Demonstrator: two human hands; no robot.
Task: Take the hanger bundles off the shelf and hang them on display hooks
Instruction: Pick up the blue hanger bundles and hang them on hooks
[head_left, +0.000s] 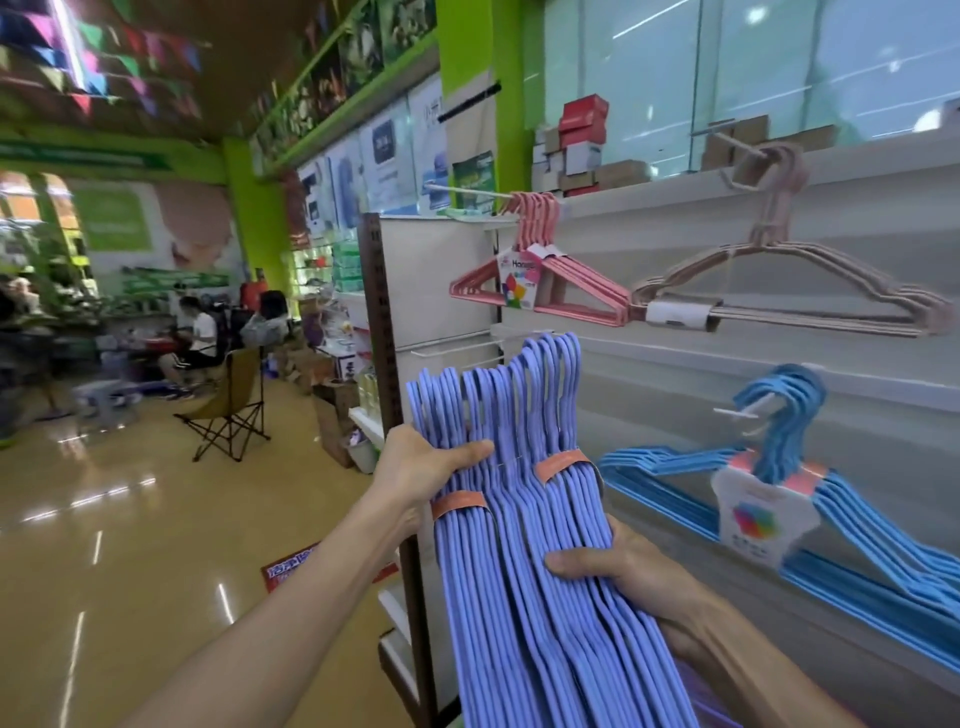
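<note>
The bundles of thin lilac plastic-coated hangers (524, 545) stand upright in front of the white slatted display wall (857, 364), hook ends up, bound by orange paper bands (563, 464). The left hand (423, 470) grips them at the neck, just under the curved hooks, fingers curled over the front and touching the upper band's level. The right hand (631, 574) clamps the smooth straight bars lower down, thumb across the front and fingers behind. On the wall, a pink hanger bundle (550, 280) with a white printed label hangs from a white metal hook (467, 191); a pale rose bundle (779, 291) hangs to its right, and a glossy blue bundle (779, 467) hangs below.
</note>
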